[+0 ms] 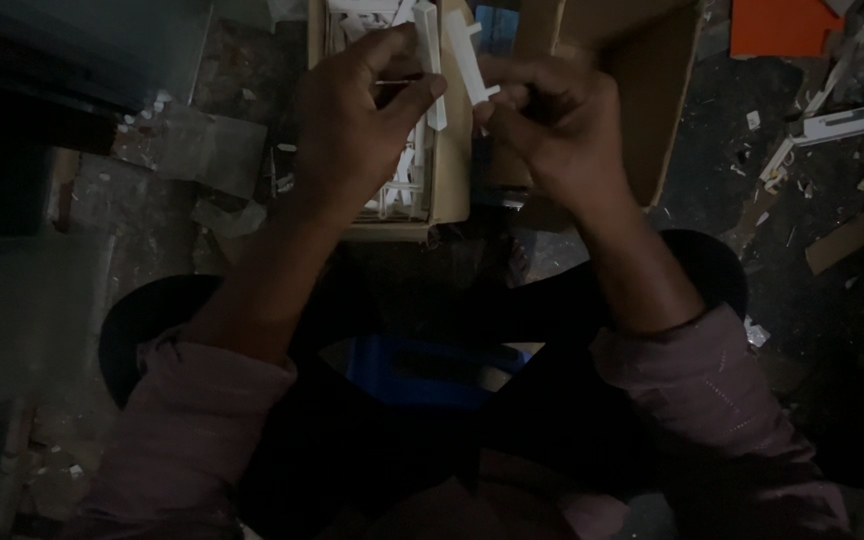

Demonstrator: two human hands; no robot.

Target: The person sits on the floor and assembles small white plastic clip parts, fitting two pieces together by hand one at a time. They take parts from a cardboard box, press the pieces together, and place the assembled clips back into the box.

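Left hand (357, 120) pinching one white plastic strip (431, 62); right hand (552, 125) closed on second white piece (469, 58). Two cardboard boxes: left box (452, 170) holding white parts, right box (667, 90). One orange sheet (777, 25) far right.

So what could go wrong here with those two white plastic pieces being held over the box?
Each hand pinches its piece only at the fingers: the left hand holds a white plastic strip, the right hand a white plastic clip. A slip could drop either one into the cardboard box among similar white parts, or onto the littered floor, where white scraps would hide it. The dim light also makes misaligning the pieces likelier.
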